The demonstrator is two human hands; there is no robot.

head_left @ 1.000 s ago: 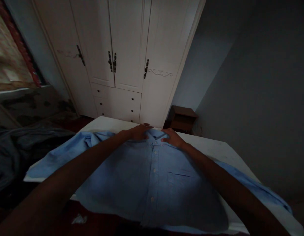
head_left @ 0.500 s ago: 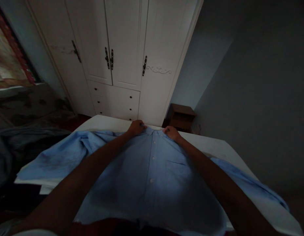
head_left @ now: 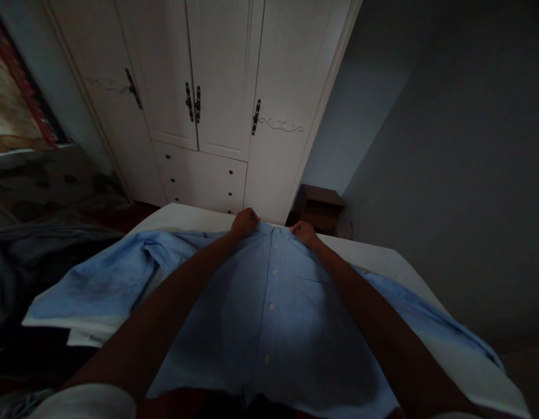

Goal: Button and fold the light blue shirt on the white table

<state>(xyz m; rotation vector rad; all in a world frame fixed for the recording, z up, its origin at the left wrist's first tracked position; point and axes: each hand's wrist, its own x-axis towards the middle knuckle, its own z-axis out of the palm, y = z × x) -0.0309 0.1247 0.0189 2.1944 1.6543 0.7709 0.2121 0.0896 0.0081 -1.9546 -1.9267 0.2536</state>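
Note:
A light blue button-up shirt (head_left: pixel 247 302) lies front side up, its collar at the far end and its sleeves spread out to both sides. My left hand (head_left: pixel 245 223) pinches the shirt beside the left side of the collar. Opposite it, my right hand (head_left: pixel 304 232) grips the fabric by the right side of the collar. The row of buttons runs down between my forearms, and a chest pocket shows near my right forearm. Under the shirt is a white table (head_left: pixel 374 250). The fingertips of both hands are partly hidden.
Behind the table stands a white wardrobe (head_left: pixel 221 70) with dark handles and drawers. A small brown cabinet (head_left: pixel 322 198) sits on the floor at its right. Dark grey cloth (head_left: pixel 16 262) is heaped at the left. A grey wall (head_left: pixel 479 145) rises at the right.
The shirt's collar and both hands have shifted slightly toward the table's far edge. The lower buttons sit a little nearer to me. Both hands keep hold of the shirt.

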